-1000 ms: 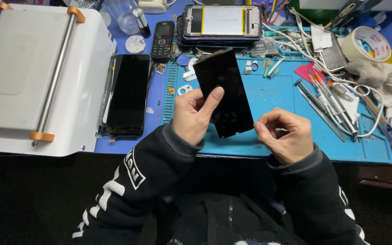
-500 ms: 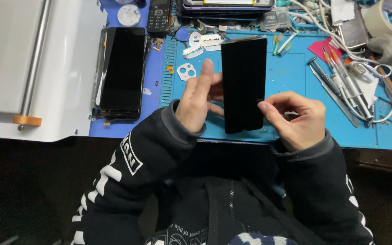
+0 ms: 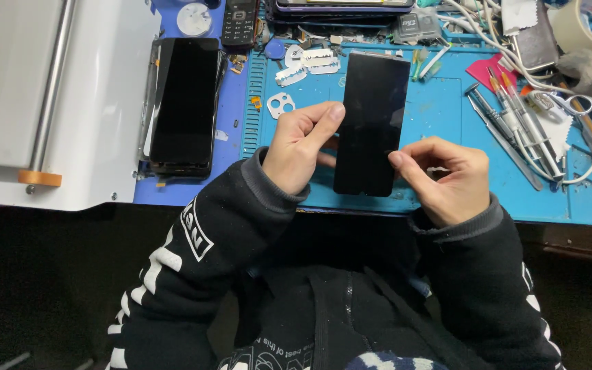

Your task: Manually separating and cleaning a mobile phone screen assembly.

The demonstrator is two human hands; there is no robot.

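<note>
Currently, my left hand [image 3: 299, 147] grips the black phone screen panel [image 3: 371, 123] along its nine o'clock edge; my right hand [image 3: 443, 175] pinches its four o'clock edge. Panel sits upright over the blue work mat [image 3: 440, 109]. Second dark phone [image 3: 185, 103] lies at nine o'clock, tweezers [image 3: 515, 130] at three.

cluttered blue work mat [image 3: 447, 109] on a dark-edged bench, evenly lit

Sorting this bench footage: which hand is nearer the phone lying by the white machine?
Left. The left hand is a short way right of the dark phone; the right hand is farther right, beyond the held black screen panel.
</note>
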